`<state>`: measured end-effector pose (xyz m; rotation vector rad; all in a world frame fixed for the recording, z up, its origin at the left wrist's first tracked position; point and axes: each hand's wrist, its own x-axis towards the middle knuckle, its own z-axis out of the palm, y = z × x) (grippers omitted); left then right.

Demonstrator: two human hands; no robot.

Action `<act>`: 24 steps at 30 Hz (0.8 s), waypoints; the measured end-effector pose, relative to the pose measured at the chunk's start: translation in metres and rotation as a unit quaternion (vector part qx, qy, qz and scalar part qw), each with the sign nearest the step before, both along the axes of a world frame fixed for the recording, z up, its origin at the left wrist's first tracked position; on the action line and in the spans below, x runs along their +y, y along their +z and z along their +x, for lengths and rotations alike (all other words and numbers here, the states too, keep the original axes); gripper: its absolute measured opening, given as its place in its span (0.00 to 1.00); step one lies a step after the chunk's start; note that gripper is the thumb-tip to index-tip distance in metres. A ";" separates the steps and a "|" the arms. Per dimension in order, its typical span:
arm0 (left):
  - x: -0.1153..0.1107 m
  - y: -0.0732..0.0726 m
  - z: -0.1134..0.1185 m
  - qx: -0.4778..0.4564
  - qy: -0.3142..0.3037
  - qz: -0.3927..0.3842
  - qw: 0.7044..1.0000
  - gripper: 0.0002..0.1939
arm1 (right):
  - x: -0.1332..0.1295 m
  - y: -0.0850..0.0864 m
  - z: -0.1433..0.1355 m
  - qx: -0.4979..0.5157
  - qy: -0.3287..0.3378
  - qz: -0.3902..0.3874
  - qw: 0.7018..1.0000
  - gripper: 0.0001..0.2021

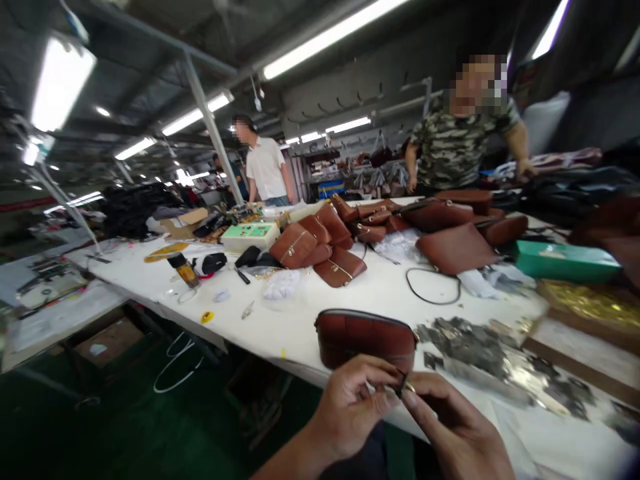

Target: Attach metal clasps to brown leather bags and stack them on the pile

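At the table's front edge, my left hand [350, 403] pinches a small dark strip [401, 384] between thumb and fingers. My right hand [453, 423] meets it fingertip to fingertip, closed on a small gold-coloured metal piece [410, 387] that touches the strip. The fingers cover most of both pieces, so their exact kind cannot be made out. Just behind my hands a brown leather handbag [365, 337] with dark edging stands on the white table [280, 330].
Brown bags [340, 267] are heaped farther back. Dark metal pieces [475, 347] lie in a pile at right, near a green box [565, 260] and a carton of gold-coloured parts [590, 300]. A person in camouflage [460, 147] and another in white [267, 167] stand across the table.
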<state>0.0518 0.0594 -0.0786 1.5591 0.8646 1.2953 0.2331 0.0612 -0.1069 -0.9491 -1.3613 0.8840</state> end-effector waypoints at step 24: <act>0.071 0.027 -0.074 0.453 0.174 0.298 0.822 0.21 | 0.034 -0.014 -0.052 -0.010 -0.082 -0.032 0.996 0.07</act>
